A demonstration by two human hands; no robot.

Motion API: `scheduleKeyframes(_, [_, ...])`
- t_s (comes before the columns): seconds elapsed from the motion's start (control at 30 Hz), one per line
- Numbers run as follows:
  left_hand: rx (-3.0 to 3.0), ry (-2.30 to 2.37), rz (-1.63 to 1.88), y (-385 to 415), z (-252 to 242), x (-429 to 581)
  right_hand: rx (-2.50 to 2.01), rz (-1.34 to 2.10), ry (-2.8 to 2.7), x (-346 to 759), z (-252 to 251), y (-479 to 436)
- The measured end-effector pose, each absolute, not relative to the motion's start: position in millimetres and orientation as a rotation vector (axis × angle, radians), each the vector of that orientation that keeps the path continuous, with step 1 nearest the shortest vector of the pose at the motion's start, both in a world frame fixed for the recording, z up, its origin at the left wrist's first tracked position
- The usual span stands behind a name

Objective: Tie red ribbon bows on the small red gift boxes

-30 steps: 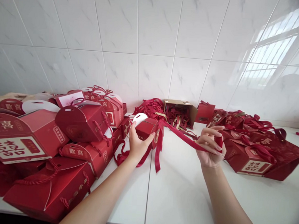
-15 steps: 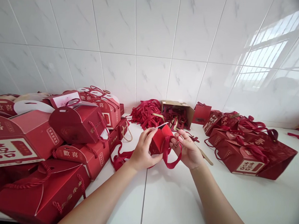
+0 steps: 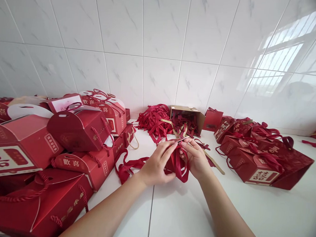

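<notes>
Near the middle of the white table, a small red box (image 3: 170,165) is held between my two hands, largely hidden by them. My left hand (image 3: 159,163) wraps round its left side, fingertips at the top edge. At the upper right of the box, my right hand (image 3: 195,157) pinches a red ribbon (image 3: 182,172), which hangs in a loop over the front. The fingertips of both hands nearly meet at the top. More red ribbon (image 3: 129,166) lies on the table left of my left hand.
Red gift boxes (image 3: 80,128) are piled high on the left. Ribbon-tied boxes (image 3: 256,169) stand at the right. By the tiled wall are a ribbon heap (image 3: 156,120) and an open carton (image 3: 200,122) of strips. A gold strip (image 3: 216,163) lies near my right hand.
My hands have come closer together at the top of the box. The box has tipped, and its bright red opening no longer shows. The view has shifted slightly.
</notes>
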State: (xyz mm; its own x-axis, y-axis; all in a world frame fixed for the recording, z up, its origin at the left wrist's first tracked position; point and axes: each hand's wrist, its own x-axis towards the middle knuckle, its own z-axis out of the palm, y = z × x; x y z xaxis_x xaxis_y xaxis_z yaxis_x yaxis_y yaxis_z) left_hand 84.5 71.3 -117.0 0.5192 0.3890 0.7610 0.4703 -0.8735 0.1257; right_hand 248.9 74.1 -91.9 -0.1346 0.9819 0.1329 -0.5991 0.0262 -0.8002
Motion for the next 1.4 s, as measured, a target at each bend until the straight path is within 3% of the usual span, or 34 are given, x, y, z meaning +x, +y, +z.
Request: scheduleKeyframes(1.4, [-2.647,-0.683,-1.236,75.8,-113.0,79.3,-0.635,1.177,-1.040,256.3,-96.2,77.9])
